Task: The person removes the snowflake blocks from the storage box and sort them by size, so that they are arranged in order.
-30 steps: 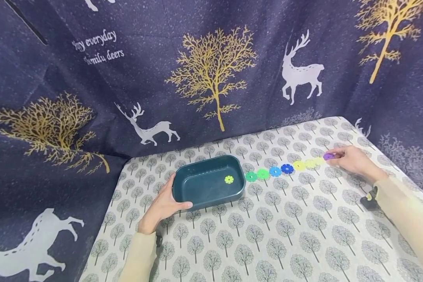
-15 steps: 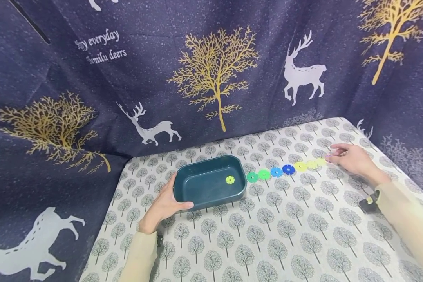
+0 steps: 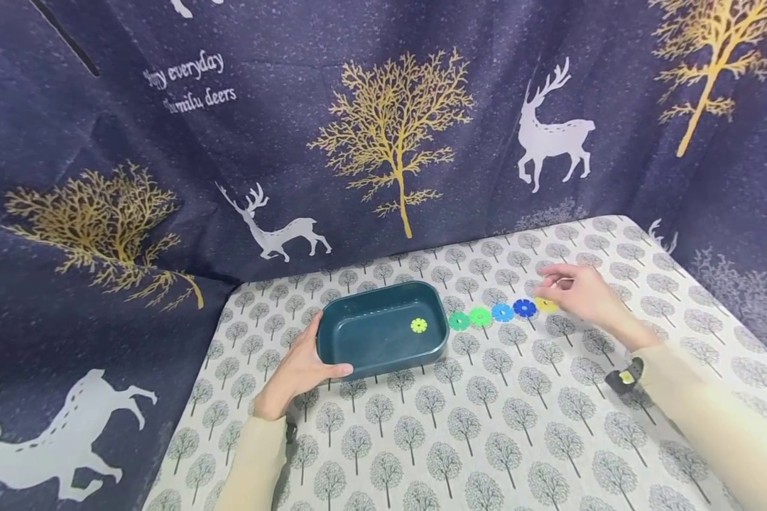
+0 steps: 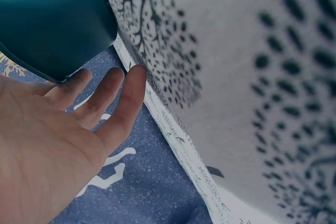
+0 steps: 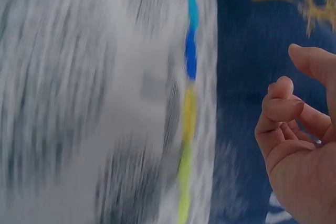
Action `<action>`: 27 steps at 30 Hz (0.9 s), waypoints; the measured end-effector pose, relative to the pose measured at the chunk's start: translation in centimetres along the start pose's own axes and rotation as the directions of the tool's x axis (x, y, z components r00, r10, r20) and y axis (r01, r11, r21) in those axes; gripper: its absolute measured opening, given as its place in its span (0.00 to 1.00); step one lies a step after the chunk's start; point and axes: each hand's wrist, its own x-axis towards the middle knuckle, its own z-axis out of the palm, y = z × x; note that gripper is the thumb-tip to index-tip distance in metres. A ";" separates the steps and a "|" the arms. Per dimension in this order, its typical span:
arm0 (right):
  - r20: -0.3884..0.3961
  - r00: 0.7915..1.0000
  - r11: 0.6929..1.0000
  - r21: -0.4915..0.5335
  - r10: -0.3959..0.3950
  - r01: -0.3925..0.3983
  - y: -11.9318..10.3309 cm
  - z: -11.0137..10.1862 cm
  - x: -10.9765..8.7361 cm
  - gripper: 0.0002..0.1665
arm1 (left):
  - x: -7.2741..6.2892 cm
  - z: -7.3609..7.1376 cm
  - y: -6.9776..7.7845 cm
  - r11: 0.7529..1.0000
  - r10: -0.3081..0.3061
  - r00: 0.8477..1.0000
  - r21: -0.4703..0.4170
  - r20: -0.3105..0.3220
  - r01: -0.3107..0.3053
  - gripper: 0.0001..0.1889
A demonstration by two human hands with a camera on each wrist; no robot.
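My left hand (image 3: 300,369) holds the dark green rectangular tray (image 3: 371,365) at its near-left corner, thumb over the front rim and fingers along the outer side. In the left wrist view, several fingers (image 4: 128,100) lie against or beside the tray wall. Inside the tray lies a yellow-green snowflake disc (image 3: 418,325). My right hand (image 3: 584,294) hovers over the row of snowflake discs, fingers loosely bent, thumb and index apart; nothing shows between them. The row runs from a teal disc (image 3: 459,321) through a dark blue disc (image 3: 525,307) to a yellow disc (image 3: 545,304); its right end is hidden by the hand.
A white cloth with a tree print covers the table (image 3: 434,440). Behind and to the left hangs a dark blue curtain (image 3: 281,142) with deer and golden trees. The row of discs starts right beside the tray's right side.
My right hand has moved left along the row, away from its right end; the purple disc it held a second ago no longer shows. The left hand stays on the tray.
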 end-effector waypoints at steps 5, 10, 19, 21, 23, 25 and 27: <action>0.050 0.997 0.993 0.108 -0.054 0.048 -3.5 3.0 0.0 0.34 | 0.2 -0.1 0.0 1.000 0.013 1.000 -0.022 0.001 -0.013 0.75; 0.092 0.989 0.979 0.181 -0.115 0.097 -6.5 5.8 0.4 0.33 | 0.3 -0.1 0.0 1.000 0.020 1.000 -0.024 0.003 -0.020 0.75; 0.231 0.951 0.964 0.213 -0.207 0.158 -10.5 10.9 1.8 0.31 | 0.2 -0.1 0.0 1.000 0.014 1.000 -0.018 -0.002 -0.014 0.76; 0.264 0.939 0.965 0.194 -0.223 0.174 -11.5 11.7 2.2 0.31 | 0.2 0.0 0.0 1.000 0.008 1.000 -0.012 -0.003 -0.008 0.76; 0.296 0.928 0.970 0.152 -0.228 0.190 -12.4 12.5 2.6 0.30 | 0.1 0.0 -0.1 1.000 0.004 1.000 -0.012 -0.007 -0.004 0.76; 0.319 0.922 0.976 0.075 -0.218 0.205 -13.3 13.3 2.7 0.29 | 0.0 0.0 -0.1 1.000 -0.002 1.000 -0.014 -0.005 0.001 0.76; 0.341 0.918 0.974 -0.021 -0.203 0.224 -14.0 14.3 3.0 0.26 | -0.1 -0.1 -0.1 1.000 0.000 1.000 -0.018 -0.004 0.000 0.75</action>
